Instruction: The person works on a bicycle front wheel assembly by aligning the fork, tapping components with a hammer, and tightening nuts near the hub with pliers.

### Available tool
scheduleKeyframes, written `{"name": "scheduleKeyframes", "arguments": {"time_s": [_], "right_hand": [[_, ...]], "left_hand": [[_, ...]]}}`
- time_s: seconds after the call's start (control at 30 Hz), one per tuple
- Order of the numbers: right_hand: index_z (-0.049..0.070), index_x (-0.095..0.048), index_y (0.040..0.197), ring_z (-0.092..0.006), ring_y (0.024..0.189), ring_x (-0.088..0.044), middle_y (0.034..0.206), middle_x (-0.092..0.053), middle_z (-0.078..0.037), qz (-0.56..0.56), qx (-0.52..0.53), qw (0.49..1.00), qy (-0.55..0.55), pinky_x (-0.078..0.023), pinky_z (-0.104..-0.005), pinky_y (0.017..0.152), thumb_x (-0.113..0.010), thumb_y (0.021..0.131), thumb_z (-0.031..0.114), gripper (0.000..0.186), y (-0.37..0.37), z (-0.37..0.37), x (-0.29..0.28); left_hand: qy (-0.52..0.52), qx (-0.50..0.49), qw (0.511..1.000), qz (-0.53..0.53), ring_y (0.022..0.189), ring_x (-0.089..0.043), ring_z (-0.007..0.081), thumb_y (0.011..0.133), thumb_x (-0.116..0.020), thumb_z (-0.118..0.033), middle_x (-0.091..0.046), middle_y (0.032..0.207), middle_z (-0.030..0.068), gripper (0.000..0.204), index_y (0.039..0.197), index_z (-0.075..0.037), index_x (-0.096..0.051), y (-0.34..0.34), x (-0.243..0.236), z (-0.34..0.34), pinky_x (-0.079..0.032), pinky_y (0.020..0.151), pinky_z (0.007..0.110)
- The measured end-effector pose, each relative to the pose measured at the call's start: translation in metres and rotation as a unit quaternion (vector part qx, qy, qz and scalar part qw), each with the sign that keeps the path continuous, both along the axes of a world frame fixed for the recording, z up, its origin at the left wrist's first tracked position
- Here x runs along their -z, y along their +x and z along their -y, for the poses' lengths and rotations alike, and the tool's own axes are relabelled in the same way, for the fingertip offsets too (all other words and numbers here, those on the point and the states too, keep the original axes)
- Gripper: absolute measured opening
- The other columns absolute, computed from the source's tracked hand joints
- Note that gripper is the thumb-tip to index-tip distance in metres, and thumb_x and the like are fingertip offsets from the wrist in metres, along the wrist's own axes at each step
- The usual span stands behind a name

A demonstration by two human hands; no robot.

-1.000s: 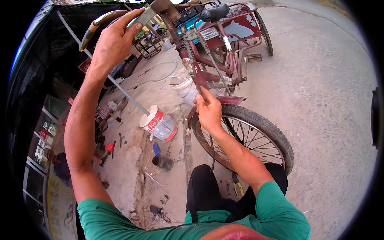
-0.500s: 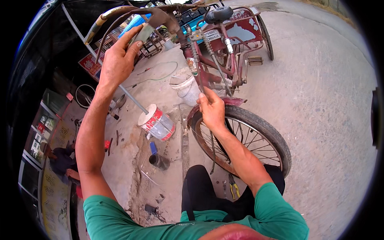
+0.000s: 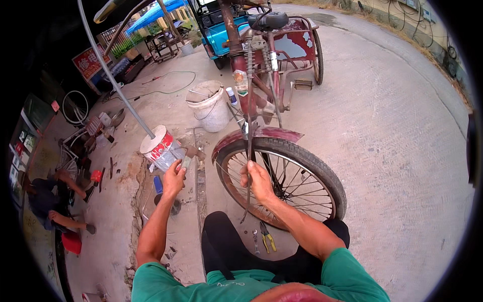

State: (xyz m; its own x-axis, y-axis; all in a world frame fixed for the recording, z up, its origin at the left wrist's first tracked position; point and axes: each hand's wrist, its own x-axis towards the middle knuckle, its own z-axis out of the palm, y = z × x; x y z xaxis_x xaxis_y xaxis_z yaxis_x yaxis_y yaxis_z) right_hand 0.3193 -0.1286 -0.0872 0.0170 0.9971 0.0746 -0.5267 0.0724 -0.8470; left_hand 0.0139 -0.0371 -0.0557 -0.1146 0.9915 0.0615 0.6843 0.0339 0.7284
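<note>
My left hand [image 3: 175, 176] is closed on the grey handle of a rusty-headed hammer [image 3: 194, 152], held low left of the tricycle's front wheel [image 3: 327, 176]. My right hand [image 3: 256, 182] grips a long, thin metal strip [image 3: 245, 206] that runs down beside the front fork, in front of the spokes. Above it are the maroon mudguard [image 3: 282, 134], the red tricycle frame [image 3: 247, 108] and its springs [image 3: 249, 53]. A wrench [image 3: 255, 240] and yellow-handled pliers [image 3: 267, 236] lie on the ground between my knees and the wheel.
A white bucket [image 3: 209, 113] and a red-banded drum [image 3: 163, 153] with an upright pole stand to the left. A co-worker [image 3: 48, 201] sits at far left among bicycle parts. A blue vehicle [image 3: 216, 43] is parked behind; a cable-hung wall [image 3: 427, 30] edges the upper right.
My left hand has swung down with the hammer from high up to beside the wheel. My right hand is lower, still on the strip. The view has shifted, showing more of the background.
</note>
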Motion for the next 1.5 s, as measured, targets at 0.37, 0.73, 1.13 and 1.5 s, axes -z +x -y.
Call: {"name": "scheduleKeyframes", "arguments": {"time_s": [0.37, 0.73, 1.13, 1.5], "right_hand": [[0.005, -0.054, 0.089, -0.0163, 0.070, -0.052, 0.075, -0.052, -0.004, -0.082, 0.018, 0.987, -0.134, -0.045, -0.0312, 0.069, -0.045, 0.106, 0.046, 0.045, -0.028, 0.081, 0.108], [0.008, -0.054, 0.085, -0.0148, 0.052, -0.034, 0.061, -0.039, -0.002, -0.277, -0.246, 0.924, -0.092, -0.028, -0.0298, 0.053, -0.039, 0.099, 0.064, 0.059, -0.018, 0.132, 0.097], [0.006, -0.052, 0.073, -0.0100, 0.045, -0.031, 0.053, -0.033, 0.002, -0.185, -0.018, 0.980, -0.072, -0.025, -0.0267, 0.045, -0.044, 0.101, 0.059, 0.060, -0.029, 0.131, 0.112], [0.004, -0.057, 0.078, -0.0091, 0.049, -0.041, 0.057, -0.043, 0.001, -0.040, 0.174, 0.978, -0.111, -0.033, -0.0252, 0.046, -0.042, 0.103, 0.055, 0.059, -0.065, 0.092, 0.133]], "left_hand": [[-0.249, -0.016, 0.946, -0.209, 0.116, -0.063, 0.0370, 0.087, -0.064, -0.030, -0.068, 0.119, 0.0214, 0.047, 0.130, -0.010, -0.063, -0.123, 0.337, 0.054, -0.049, 0.099, 0.044], [0.213, 0.214, 0.945, 0.124, 0.094, -0.068, 0.0182, 0.095, -0.063, -0.022, -0.073, 0.104, 0.0138, 0.031, 0.116, 0.001, -0.068, 0.068, -0.045, -0.072, -0.052, 0.085, 0.032], [0.512, 0.414, 0.748, -0.085, 0.103, -0.060, 0.0320, 0.095, -0.060, -0.030, -0.064, 0.107, 0.0178, 0.040, 0.124, -0.003, -0.066, 0.267, -0.276, -0.095, -0.047, 0.090, 0.042], [0.513, 0.415, 0.744, -0.108, 0.115, -0.050, 0.0299, 0.090, -0.065, -0.040, -0.063, 0.119, 0.0116, 0.049, 0.128, -0.008, -0.063, 0.267, -0.265, -0.103, -0.041, 0.101, 0.041]]}}
